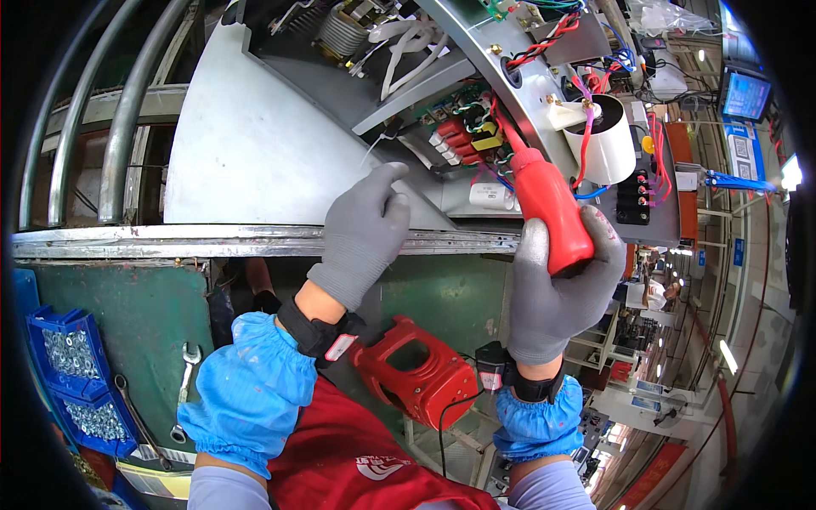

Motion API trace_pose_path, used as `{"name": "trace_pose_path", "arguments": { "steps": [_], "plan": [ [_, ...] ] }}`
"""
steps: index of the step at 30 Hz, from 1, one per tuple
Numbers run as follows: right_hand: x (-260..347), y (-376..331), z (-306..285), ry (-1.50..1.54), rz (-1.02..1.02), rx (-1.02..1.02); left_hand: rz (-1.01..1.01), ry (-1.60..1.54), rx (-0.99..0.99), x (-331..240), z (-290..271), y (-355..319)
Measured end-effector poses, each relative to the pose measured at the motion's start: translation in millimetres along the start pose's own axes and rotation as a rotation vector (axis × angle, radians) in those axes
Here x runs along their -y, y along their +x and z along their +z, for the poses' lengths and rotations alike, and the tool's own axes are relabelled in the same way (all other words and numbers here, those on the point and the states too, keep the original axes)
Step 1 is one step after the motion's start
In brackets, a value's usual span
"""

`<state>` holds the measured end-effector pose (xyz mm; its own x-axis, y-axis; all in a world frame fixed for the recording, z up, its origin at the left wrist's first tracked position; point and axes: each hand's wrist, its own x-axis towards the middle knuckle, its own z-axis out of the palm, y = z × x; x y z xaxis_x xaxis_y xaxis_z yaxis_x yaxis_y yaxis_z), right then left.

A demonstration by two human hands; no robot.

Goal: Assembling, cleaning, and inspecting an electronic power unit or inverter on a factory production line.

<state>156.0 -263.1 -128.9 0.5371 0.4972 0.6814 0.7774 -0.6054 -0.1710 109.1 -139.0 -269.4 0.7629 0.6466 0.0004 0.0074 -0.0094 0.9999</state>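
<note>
Both forearms enter from six o'clock in blue sleeve covers. The left hand (pixel 361 234), gloved grey, lies palm-down, fingers pointing to twelve. The right hand (pixel 557 285), at three o'clock, is fisted, knuckles up.

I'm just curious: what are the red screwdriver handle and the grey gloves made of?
The screwdriver handle looks like smooth moulded plastic, with a soft sheen. The gloves on the left hand and right hand look like knitted fabric, matt, perhaps thinly coated.
</note>
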Motion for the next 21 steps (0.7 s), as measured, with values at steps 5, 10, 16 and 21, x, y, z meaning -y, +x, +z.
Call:
{"name": "trace_pose_path", "arguments": {
  "steps": [5,10,16,21],
  "plan": [
    [-5,-2,-1,0.035,-0.007,-0.012,-0.134,-0.052,0.033,0,-3,-4],
    [-9,-1,-6,0.054,0.046,0.012,-0.156,-0.051,0.032,-6,-5,-7],
    [-18,-9,-16,0.135,0.108,-0.013,-0.238,-0.046,0.044,6,-8,-6],
    [-11,-36,-36,0.234,0.302,-0.063,-0.362,-0.131,0.028,24,-8,-3]
  ]
}}
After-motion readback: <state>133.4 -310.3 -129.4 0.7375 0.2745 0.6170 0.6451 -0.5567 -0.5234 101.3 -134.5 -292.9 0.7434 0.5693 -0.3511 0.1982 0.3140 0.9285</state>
